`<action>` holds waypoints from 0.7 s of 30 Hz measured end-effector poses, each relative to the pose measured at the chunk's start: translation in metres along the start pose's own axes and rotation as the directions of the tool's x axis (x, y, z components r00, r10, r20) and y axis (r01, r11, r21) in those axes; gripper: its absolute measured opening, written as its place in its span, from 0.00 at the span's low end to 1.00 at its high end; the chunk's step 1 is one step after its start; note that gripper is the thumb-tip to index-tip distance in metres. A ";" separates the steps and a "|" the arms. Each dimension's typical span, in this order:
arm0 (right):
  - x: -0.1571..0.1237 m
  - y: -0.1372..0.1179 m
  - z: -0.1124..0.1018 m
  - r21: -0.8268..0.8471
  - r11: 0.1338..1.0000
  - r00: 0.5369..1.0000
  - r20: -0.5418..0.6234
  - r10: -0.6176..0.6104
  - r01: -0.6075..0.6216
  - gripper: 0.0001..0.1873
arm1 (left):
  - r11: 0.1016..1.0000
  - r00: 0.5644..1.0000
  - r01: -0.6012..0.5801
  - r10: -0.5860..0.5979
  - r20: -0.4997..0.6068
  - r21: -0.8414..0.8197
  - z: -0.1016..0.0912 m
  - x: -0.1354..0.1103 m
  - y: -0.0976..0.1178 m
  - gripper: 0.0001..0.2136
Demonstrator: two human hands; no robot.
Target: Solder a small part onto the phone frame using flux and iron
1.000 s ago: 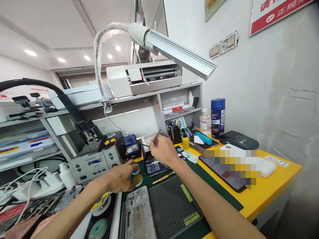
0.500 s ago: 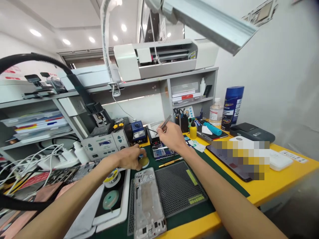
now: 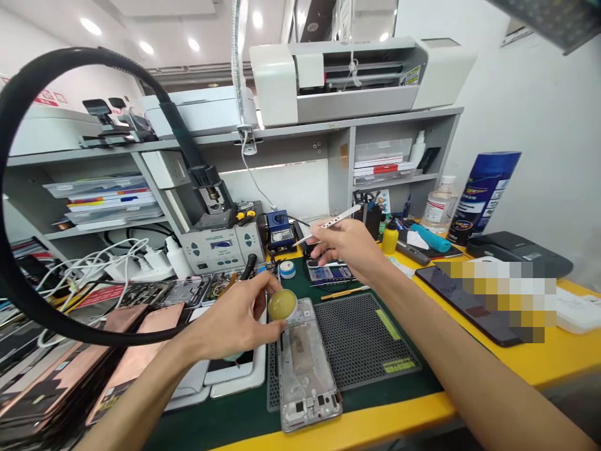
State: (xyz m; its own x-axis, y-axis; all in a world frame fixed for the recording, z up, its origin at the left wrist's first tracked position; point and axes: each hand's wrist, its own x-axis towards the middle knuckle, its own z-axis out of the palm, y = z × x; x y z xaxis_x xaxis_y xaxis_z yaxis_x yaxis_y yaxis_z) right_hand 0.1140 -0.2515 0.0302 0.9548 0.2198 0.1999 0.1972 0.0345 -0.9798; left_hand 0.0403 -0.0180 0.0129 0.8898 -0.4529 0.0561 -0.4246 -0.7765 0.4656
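My left hand (image 3: 237,316) has its thumb and fingers closed around a small round tub of yellowish paste (image 3: 282,305), its open face tilted up toward me. The tub is over the top end of a bare phone frame (image 3: 307,369), which lies on a grey perforated mat (image 3: 361,341). My right hand (image 3: 350,247) is closed on metal tweezers (image 3: 335,219), their thin tips pointing left, above and behind the tub and apart from it. A small blue-and-white tub (image 3: 287,270) stands on the green mat beyond my left hand.
A yellow-handled tool (image 3: 345,292) lies behind the perforated mat. To the right are a dark phone (image 3: 464,304) and a yellow bottle (image 3: 389,237). Stacked phone parts (image 3: 56,388) crowd the left. A black hose (image 3: 12,263) loops above them, beside a soldering station (image 3: 223,250).
My left hand has brought the paste tub nearer, over the top of the phone frame. My right hand still holds the tweezers, now turned flatter. The camera view has shifted.
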 end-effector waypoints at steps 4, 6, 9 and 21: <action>-0.017 0.000 -0.006 0.126 0.987 0.982 0.172 0.075 -0.097 0.08 | 0.998 0.996 -0.038 0.034 -0.083 -0.046 0.010 -0.009 0.000 0.13; -0.024 0.004 -0.013 0.158 0.976 0.964 0.245 0.106 -0.147 0.10 | 0.997 0.993 -0.058 0.052 -0.104 -0.054 0.015 -0.013 0.000 0.13; -0.032 0.015 -0.024 0.177 0.961 0.931 0.334 0.146 -0.214 0.13 | 0.996 0.991 -0.080 0.075 -0.114 -0.045 0.022 -0.016 -0.001 0.13; -0.048 0.034 -0.030 0.115 0.953 0.832 0.525 0.180 -0.279 0.11 | 0.973 0.968 -0.229 0.232 -0.097 0.040 0.041 -0.022 0.000 0.17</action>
State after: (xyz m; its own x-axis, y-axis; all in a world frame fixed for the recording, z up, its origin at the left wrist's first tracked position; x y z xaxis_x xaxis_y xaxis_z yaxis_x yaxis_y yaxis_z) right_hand 0.0819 -0.2904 -0.0126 0.7127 0.7013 -0.0156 -0.1039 0.0835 -0.9911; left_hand 0.0138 -0.0256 -0.0249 0.7792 -0.5756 0.2479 -0.6232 -0.6694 0.4044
